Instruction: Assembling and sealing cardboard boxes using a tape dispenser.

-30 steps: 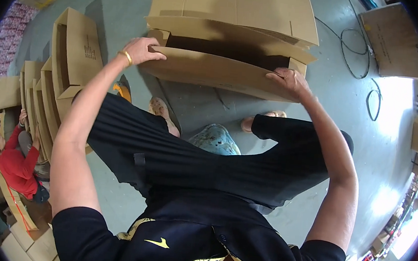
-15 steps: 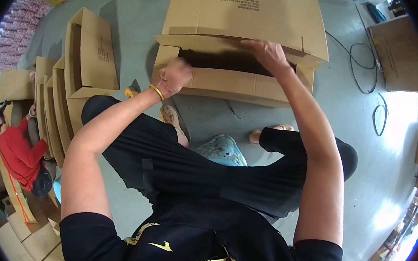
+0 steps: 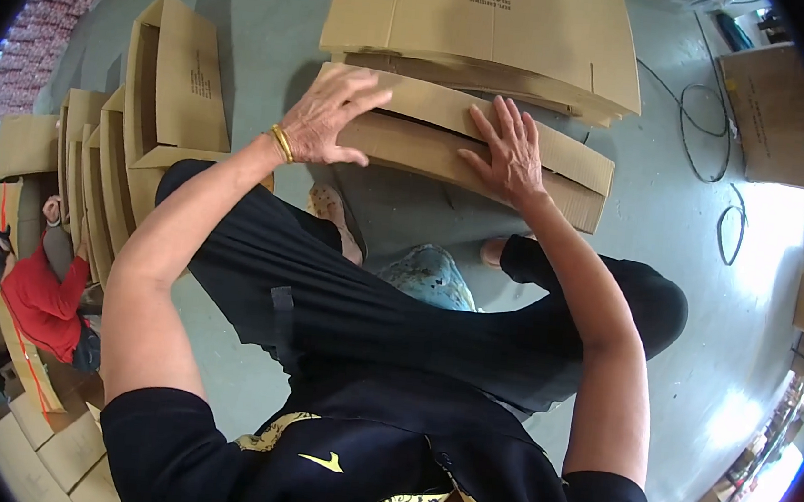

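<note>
Cardboard box (image 3: 420, 149) on the floor (image 3: 659, 211), its long side running left to right; the right hand (image 3: 509, 157) rests on its flaps (image 3: 434, 106), the left hand (image 3: 335, 116) over its left end, all fingers spread wide.

Going off the long box (image 3: 411, 147), 12 o'clock's walled off by a big carton (image 3: 536, 33). Upright boxes (image 3: 192, 80) sit at 9 past a strip of floor (image 3: 282, 40), knees (image 3: 646, 306) crowd 8 and 4. Easiest way through is 3, over the floor before the cable loops (image 3: 728, 136).
</note>
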The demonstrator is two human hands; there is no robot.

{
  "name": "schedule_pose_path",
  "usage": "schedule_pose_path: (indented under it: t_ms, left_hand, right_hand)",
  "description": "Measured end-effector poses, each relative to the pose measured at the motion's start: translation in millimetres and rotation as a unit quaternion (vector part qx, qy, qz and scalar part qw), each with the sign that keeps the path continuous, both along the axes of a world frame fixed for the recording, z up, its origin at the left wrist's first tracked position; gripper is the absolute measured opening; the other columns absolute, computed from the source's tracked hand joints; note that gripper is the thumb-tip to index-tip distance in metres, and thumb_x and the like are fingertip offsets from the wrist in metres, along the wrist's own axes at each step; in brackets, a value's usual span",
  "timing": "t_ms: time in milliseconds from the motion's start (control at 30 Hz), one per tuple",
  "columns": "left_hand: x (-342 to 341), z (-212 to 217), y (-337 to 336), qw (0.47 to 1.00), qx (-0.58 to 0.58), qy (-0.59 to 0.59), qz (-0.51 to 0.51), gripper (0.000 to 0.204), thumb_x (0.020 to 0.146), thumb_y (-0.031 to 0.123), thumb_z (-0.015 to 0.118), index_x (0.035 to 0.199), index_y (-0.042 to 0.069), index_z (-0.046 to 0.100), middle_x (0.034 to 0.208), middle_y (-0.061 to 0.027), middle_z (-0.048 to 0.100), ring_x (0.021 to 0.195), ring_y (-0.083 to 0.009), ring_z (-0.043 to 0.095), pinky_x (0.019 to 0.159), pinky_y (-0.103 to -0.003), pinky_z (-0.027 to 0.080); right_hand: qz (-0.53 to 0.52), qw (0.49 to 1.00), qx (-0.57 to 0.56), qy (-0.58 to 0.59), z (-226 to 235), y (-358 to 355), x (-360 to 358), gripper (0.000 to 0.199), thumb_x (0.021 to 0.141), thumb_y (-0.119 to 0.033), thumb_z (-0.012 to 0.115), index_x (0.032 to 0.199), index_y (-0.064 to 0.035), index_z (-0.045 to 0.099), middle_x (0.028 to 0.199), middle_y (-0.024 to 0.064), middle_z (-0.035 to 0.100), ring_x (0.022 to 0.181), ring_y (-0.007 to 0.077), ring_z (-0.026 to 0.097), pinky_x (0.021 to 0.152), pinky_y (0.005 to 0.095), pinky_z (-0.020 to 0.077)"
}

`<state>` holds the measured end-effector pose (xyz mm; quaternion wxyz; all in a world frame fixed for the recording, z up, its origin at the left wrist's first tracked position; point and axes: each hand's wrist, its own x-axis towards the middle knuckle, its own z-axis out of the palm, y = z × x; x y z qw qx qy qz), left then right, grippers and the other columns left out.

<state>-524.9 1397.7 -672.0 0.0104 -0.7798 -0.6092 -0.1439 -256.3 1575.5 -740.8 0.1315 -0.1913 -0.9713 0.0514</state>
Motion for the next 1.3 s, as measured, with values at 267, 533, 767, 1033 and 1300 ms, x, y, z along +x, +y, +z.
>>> schedule_pose_path:
  t_ms: [267, 533, 767, 1033, 1300]
  left_hand:
    - [-47.9, -40.5, -11.9, 0.981, -0.174, 0.017, 0.082, 0.112, 0.054, 0.047, 0.079, 0.142, 0.015, 0.017, 0.147, -0.0119, 0.015, 0.135, -0.0287, 0.018, 0.109, -0.042, 0.024]
    - [11.2, -23.7, -58.8, 0.944, -0.264, 0.011, 0.196, 0.100, 0.064, 0.048, 0.074, 0.141, 0.009, 0.022, 0.146, -0.0179, 0.013, 0.134, -0.0327, 0.021, 0.107, -0.041, 0.028]
    - [-28.9, 54.0, -30.3, 0.932, -0.226, -0.242, 0.147, 0.044, 0.084, 0.034, 0.058, 0.121, 0.010, 0.054, 0.112, -0.0097, 0.061, 0.103, -0.0204, 0.057, 0.090, -0.029, 0.042]
    - [-164.3, -100.7, -151.3, 0.745, 0.015, -0.146, 0.651, 0.030, 0.089, 0.032, 0.049, 0.087, 0.005, 0.063, 0.082, -0.0163, 0.064, 0.076, -0.0292, 0.062, 0.066, -0.038, 0.048]
    - [-66.2, -333.5, -256.8, 0.730, -0.113, -0.065, 0.671, 0.056, 0.080, 0.055, 0.047, 0.114, 0.012, 0.057, 0.106, -0.0162, 0.061, 0.102, -0.0320, 0.057, 0.090, -0.046, 0.040]
  right_hand:
    - [0.083, 0.994, -0.029, -0.058, 15.5, -18.1, 4.8, 0.100, 0.063, -0.067, 0.062, 0.141, -0.0155, 0.026, 0.141, 0.0279, 0.018, 0.132, 0.0411, 0.019, 0.104, 0.0556, 0.0164]
    - [0.167, 0.978, -0.030, -0.121, 29.1, -21.7, 16.4, 0.106, 0.058, -0.059, 0.069, 0.142, -0.0150, 0.022, 0.142, 0.0271, 0.015, 0.133, 0.0415, 0.016, 0.105, 0.0569, 0.0143]
    - [0.172, 0.977, -0.031, -0.119, 26.4, -22.6, 5.0, 0.107, 0.055, -0.056, 0.071, 0.141, -0.0147, 0.024, 0.143, 0.0260, 0.014, 0.134, 0.0404, 0.014, 0.105, 0.0565, 0.0138]
    - [0.156, 0.976, -0.024, -0.148, 35.4, -21.4, 2.7, 0.105, 0.052, -0.048, 0.071, 0.141, -0.0148, 0.027, 0.144, 0.0252, 0.013, 0.135, 0.0392, 0.013, 0.107, 0.0552, 0.0099]
    - [0.152, 0.968, -0.009, -0.198, 28.8, -31.2, 3.2, 0.110, 0.050, -0.052, 0.071, 0.142, -0.0117, 0.023, 0.145, 0.0268, 0.010, 0.136, 0.0397, 0.011, 0.107, 0.0545, 0.0074]
